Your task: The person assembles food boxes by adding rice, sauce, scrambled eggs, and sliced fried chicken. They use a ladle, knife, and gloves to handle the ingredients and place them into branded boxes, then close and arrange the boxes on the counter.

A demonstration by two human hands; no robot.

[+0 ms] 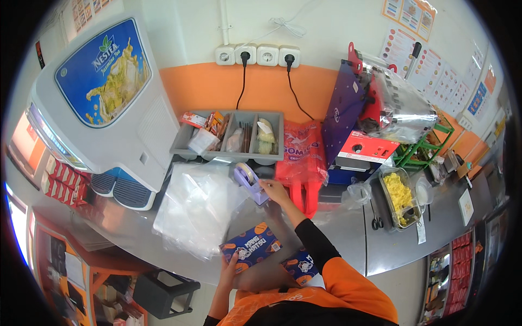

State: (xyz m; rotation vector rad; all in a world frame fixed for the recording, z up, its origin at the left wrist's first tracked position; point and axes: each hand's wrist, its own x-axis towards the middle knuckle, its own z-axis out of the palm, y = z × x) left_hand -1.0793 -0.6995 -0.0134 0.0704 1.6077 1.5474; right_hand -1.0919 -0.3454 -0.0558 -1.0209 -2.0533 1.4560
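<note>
My left hand (228, 270) is closed on the near left edge of a flat blue food box (251, 247) with an orange and white print. The box is tilted above the counter's front edge. My right hand (275, 191) reaches forward, its fingers closed at the front end of a lilac tape dispenser (255, 190), which carries a roll of tape (244, 173). Whether a strip of tape is between those fingers is too small to tell. A second blue printed box (300, 267) lies close to my body, partly hidden by my right arm.
Clear plastic bags (193, 209) lie left of the dispenser. Behind stand a grey divided bin (253, 157) and a red bag (299, 152). A drink machine (147, 141) stands left; a purple-and-red sealing machine (340, 114), scissors (376, 221) and a tray of yellow food (399, 198) are right.
</note>
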